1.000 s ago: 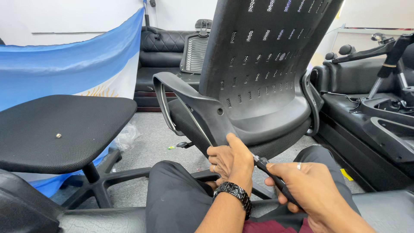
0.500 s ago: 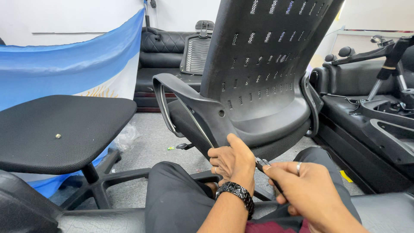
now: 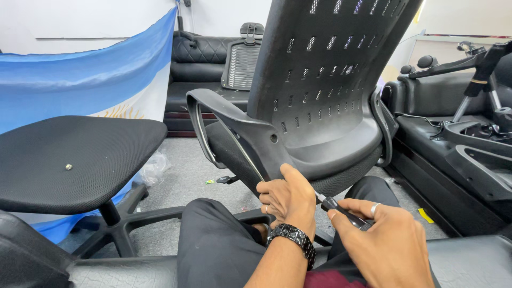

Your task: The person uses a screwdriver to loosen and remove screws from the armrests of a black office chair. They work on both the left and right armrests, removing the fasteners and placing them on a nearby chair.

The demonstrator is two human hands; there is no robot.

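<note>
**A:** what's he got there?

**B:** a black-handled screwdriver [image 3: 341, 209] — right hand [image 3: 381, 242] is wrapped shut around the handle, shaft pointing up-left behind the left hand [image 3: 285, 200], tip hidden. Left hand is clamped on the bottom edge of the black office chair [image 3: 314, 96], where the armrest bracket [image 3: 234, 128] meets the seat.

**A:** and around it?

**B:** chair's tipped over his lap. A separate mesh seat [image 3: 74, 160] sits to the left with a small screw [image 3: 68, 167] on it — blue-and-white flag [image 3: 80, 80] behind.
</note>
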